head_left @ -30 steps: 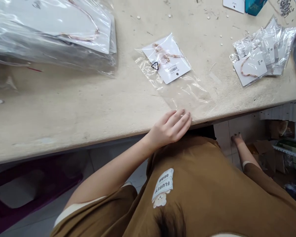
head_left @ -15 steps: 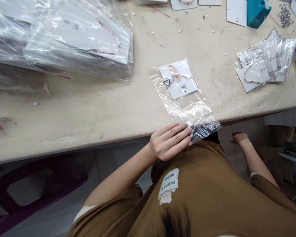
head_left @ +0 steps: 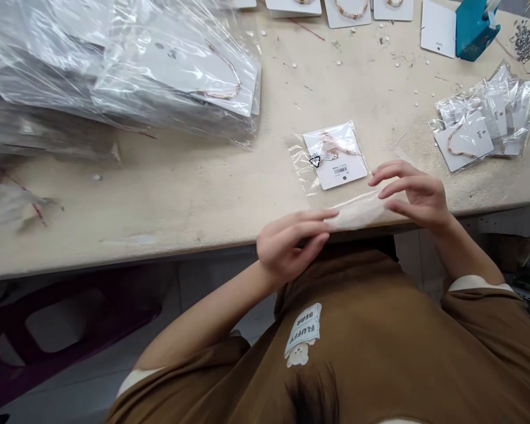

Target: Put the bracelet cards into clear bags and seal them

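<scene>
A clear plastic bag (head_left: pixel 306 176) lies at the table's front edge. Inside it is a white card (head_left: pixel 355 169) with a barcode and a pink and gold piece of jewellery (head_left: pixel 333 147). The near part of the bag is folded up into a whitish band (head_left: pixel 360 213). At the band's left end, my left hand (head_left: pixel 291 242) has its fingers stretched out and touching the plastic, thumb apart. My right hand (head_left: pixel 415 195) is at the right end, fingers spread, fingertips at the bag's edge; whether they touch it I cannot tell.
Large clear bags of carded bracelets (head_left: pixel 176 76) cover the back left. Several small bagged cards (head_left: pixel 472 138) lie in a pile on the right. A teal tape dispenser (head_left: pixel 472 29) stands behind them, near small metal parts (head_left: pixel 524 42). A purple stool (head_left: pixel 128 321) is below.
My right hand has come up from beside the body to the bag's right side. The bag's near end, which hung over the table edge, is now folded up. The view has shifted slightly.
</scene>
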Tool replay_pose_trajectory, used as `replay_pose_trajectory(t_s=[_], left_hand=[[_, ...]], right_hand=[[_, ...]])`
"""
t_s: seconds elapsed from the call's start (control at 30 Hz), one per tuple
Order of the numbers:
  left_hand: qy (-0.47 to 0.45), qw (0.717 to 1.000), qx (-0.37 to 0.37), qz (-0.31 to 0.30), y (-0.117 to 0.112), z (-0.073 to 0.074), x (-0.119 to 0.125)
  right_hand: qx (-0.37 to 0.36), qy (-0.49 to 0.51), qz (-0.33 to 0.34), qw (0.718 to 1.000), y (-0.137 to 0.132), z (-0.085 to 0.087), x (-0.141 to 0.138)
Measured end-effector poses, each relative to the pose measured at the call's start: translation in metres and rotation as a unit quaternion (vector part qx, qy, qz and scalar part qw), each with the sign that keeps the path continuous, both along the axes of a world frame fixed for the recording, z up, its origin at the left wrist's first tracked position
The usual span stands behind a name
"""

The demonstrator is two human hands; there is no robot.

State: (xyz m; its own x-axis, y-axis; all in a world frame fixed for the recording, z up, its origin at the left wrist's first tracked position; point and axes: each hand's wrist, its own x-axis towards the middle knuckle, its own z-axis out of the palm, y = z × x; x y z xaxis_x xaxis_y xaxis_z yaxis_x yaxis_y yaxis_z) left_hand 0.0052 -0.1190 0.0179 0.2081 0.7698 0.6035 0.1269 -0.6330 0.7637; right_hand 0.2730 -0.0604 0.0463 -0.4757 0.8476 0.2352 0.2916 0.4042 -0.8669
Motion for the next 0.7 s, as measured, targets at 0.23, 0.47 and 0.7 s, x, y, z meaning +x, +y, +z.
replay_pose_trajectory(t_s=[0.23, 0.47, 0.7], left_hand=[[0.033, 0.960, -0.246, 0.132, 0.064, 0.016, -0.010], [0.064, 0.936, -0.311, 0.153, 0.092, 0.004, -0.020], [0.075, 0.949, -0.271, 0.145, 0.090, -0.021, -0.028]], right_hand=[[-0.114, 0.005, -0.153, 0.982, 0.048, -0.003, -0.029], [-0.134, -0.078, -0.189, 0.970, 0.088, -0.018, -0.048], [-0.067, -0.117, -0.181, 0.974, 0.095, -0.036, -0.046]])
